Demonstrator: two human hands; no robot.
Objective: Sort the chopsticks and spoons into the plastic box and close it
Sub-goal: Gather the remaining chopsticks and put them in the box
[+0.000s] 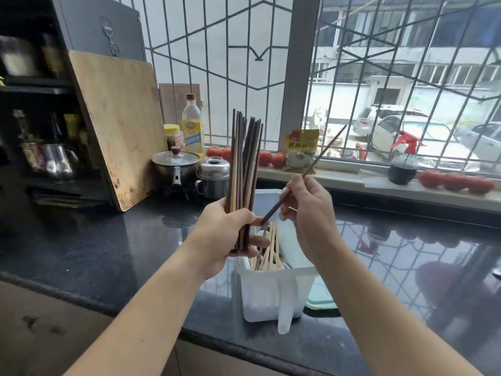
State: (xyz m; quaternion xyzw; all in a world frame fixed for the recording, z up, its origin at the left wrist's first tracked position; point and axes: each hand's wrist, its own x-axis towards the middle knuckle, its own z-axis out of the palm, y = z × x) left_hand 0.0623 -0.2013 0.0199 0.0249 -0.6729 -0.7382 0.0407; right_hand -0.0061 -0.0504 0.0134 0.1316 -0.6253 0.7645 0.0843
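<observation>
My left hand (230,234) grips a bundle of several dark wooden chopsticks (244,158), held upright above the white plastic box (268,294). My right hand (309,213) pinches a single dark chopstick (311,166), tilted so its upper end points up right and its lower tip sits near the bundle over the box. Inside the box lie several pale bamboo chopsticks (268,251), with something metallic beside them that I cannot make out. The box is open, its lid (267,199) standing up behind my hands.
The box stands on a dark glossy counter (135,240), beside a pale green tray (321,297). A wooden cutting board (119,126) leans at the left; two pots (176,164), bottles and tomatoes (455,181) line the back. A spray bottle (404,161) stands on the sill.
</observation>
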